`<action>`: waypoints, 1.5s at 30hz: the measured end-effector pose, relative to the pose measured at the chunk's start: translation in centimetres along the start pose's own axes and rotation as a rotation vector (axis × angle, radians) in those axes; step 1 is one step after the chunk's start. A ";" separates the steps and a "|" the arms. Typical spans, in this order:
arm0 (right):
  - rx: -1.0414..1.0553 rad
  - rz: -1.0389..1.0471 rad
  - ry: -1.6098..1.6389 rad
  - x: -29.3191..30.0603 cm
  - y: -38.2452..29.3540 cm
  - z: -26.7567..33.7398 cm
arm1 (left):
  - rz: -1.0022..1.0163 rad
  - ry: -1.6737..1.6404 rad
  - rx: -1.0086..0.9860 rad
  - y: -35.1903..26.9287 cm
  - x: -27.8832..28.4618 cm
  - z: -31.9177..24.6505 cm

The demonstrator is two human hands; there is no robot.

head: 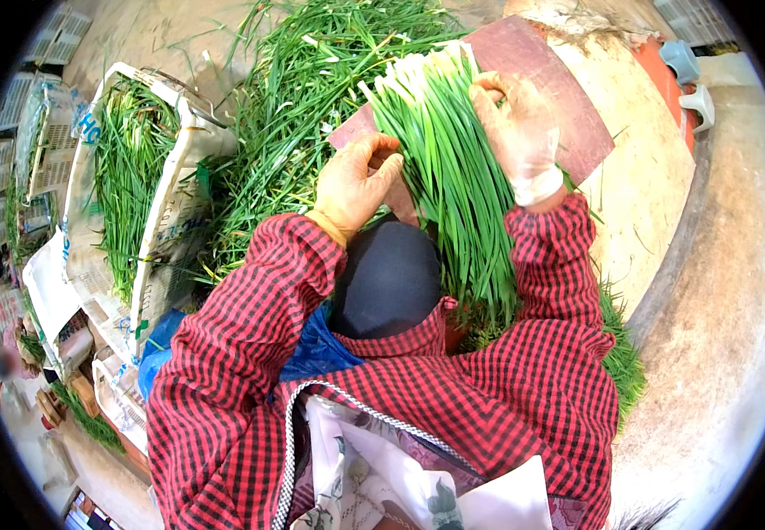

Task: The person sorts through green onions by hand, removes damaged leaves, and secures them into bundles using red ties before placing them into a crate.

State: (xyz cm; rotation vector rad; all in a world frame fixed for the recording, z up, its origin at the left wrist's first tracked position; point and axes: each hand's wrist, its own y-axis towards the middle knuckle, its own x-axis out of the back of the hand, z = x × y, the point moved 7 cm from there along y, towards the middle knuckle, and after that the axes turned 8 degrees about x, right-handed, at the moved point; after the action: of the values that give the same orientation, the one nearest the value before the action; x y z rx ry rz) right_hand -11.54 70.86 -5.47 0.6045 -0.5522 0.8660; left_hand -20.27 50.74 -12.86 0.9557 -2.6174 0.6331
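Observation:
A thick bunch of garlic chives (445, 159) lies across a worn reddish-brown board (554, 86) in front of me. The pale stem ends point away and the green leaves hang over the near edge, beside my dark-clad knee (389, 278). My left hand (359, 175), in a thin yellowish glove, is at the bunch's left side with fingers curled and thumb close to the forefinger. On the right side of the bunch is my right hand (518, 129), also gloved, with its fingers bent inward. Whether either hand pinches anything thin cannot be made out.
A large heap of loose chives (296, 112) spreads behind and left of the board. To the left stands a white plastic crate (163, 245) holding more chives. A blue-grey plastic stool (679, 61) and a white one (699, 106) are at far right. Further crates line the left edge.

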 end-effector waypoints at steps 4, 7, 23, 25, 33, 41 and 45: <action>0.046 0.130 -0.266 -1.8 3.2 -0.2 | -0.010 0.092 -0.007 0.0 -0.1 1.6; 0.042 0.225 -0.382 -2.7 4.1 -0.1 | 0.037 0.065 0.049 -0.7 -0.3 2.6; -0.159 0.198 0.080 -3.2 4.1 -4.9 | 0.013 -0.236 0.110 -2.9 0.2 5.5; -0.210 0.192 0.224 -3.3 4.1 -5.3 | 0.037 -0.264 0.130 -2.9 0.2 5.8; 0.110 0.069 -0.154 2.4 9.2 -1.2 | -0.109 -0.225 0.110 -3.4 1.3 6.6; 1.134 -0.388 0.349 4.2 8.5 18.6 | -0.101 0.061 0.207 -2.6 0.1 6.2; 0.724 -0.205 0.237 3.0 8.6 11.2 | 0.008 -0.097 0.237 -1.9 -0.3 7.8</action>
State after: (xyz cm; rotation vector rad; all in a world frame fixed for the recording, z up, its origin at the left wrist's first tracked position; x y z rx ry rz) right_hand -19.21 69.15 6.57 1.1727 0.0607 0.9197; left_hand -19.62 45.77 -19.13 1.0678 -2.6746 0.9377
